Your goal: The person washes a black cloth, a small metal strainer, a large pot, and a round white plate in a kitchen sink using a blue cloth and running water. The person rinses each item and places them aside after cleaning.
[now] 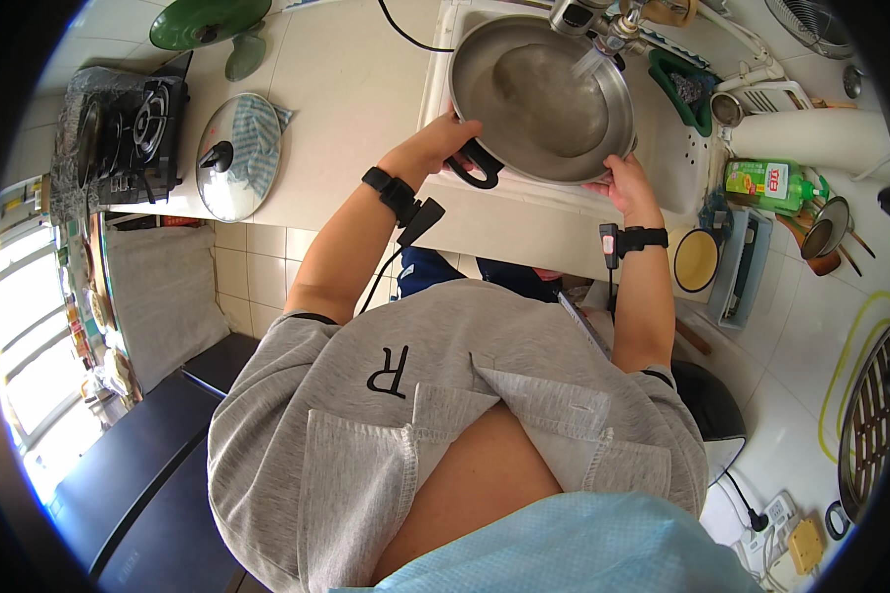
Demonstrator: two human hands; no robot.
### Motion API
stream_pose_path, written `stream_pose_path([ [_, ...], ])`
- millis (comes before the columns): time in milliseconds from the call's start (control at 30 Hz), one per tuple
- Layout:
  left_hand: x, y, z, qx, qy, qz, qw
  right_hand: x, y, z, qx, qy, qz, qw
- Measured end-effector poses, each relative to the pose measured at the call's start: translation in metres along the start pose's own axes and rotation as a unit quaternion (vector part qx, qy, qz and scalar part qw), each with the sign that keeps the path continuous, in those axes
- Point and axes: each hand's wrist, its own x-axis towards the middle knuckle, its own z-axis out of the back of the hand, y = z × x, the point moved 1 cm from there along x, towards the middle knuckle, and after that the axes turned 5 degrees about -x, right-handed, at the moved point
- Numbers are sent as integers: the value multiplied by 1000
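A wide stainless steel pan (482, 74) is held over the sink (664, 167), under the faucet (623, 33). From the spout a stream of water (586, 63) runs into it, and cloudy water (552, 104) covers much of its bottom. My left hand (452, 144) grips the pan's near-left edge beside the black loop handle (482, 167), thumb over the rim and fingers underneath. On the near-right rim, my right hand (627, 181) holds the edge between thumb and fingers. A second dark handle at the far side is mostly hidden behind the faucet.
Left on the counter (334, 96) lie a glass lid (211, 189) and a checked cloth (256, 141). A gas stove (137, 141) stands beyond. Right of the sink are a green basket (678, 89), a dish soap bottle (764, 185) and a yellow-lined bowl (697, 259).
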Motion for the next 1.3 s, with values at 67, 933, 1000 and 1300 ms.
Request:
stream_pose_path([
  [67,0,-2,1,0,9,0,1000,2,-1,0,0,3,1,1000],
  [933,-10,-24,-5,-30,1,46,998,-22,29,3,-1,-52,56,997],
  [1000,-16,-28,-4,-34,11,58,998,-28,35,1,-9,-45,64,997],
  [1300,-32,-38,-1,-110,29,106,988,-50,62,4,-52,-32,73,995],
])
